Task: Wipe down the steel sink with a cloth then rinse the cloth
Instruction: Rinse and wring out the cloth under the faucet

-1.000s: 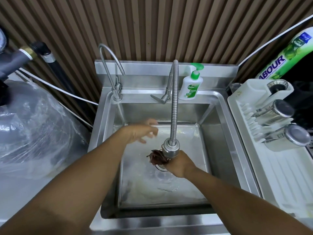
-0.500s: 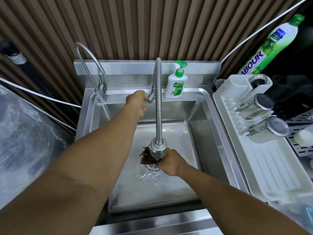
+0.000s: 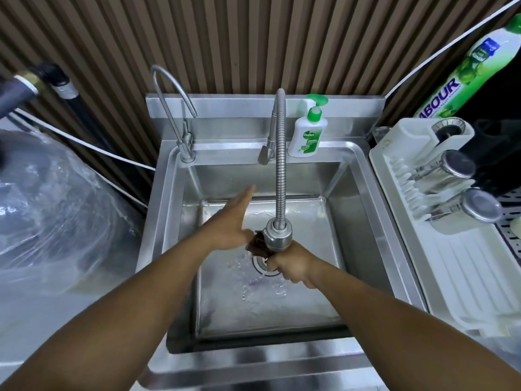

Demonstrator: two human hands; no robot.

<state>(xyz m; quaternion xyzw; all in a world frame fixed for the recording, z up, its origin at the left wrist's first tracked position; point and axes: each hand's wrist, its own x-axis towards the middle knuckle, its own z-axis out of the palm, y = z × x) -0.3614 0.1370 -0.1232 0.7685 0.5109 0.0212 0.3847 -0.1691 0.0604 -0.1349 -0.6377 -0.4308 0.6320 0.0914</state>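
**Cloth held under the sink's spray head**

Seen from above, a person's two bare arms reach into a square steel sink (image 3: 169,221). The right hand (image 3: 291,265) is closed in a fist over the drain (image 3: 262,268), its fingers curled tightly round a dark brown cloth (image 3: 256,245). The bunched cloth sticks out of the fist to the left, directly beneath the spray head (image 3: 277,235) of a flexible metal hose tap (image 3: 280,165) that arches down from the back ledge.

The left hand (image 3: 229,228) hovers just beside the cloth, holding nothing. Its fingers are straight, stretched toward the sink's back wall. Whether its near edge touches the cloth cannot be told.

Water droplets and ripples lie on the basin floor round the drain.

On the back ledge stand a slim gooseneck tap (image 3: 172,108) at the left and a white soap pump bottle (image 3: 308,134) with a green top just right of the hose. Right of the sink, a white draining rack (image 3: 465,292) holds two steel cups (image 3: 439,173) lying on their sides. A green dish liquid bottle (image 3: 468,69) leans behind it. Crinkled clear plastic (image 3: 56,207) covers something at the left.
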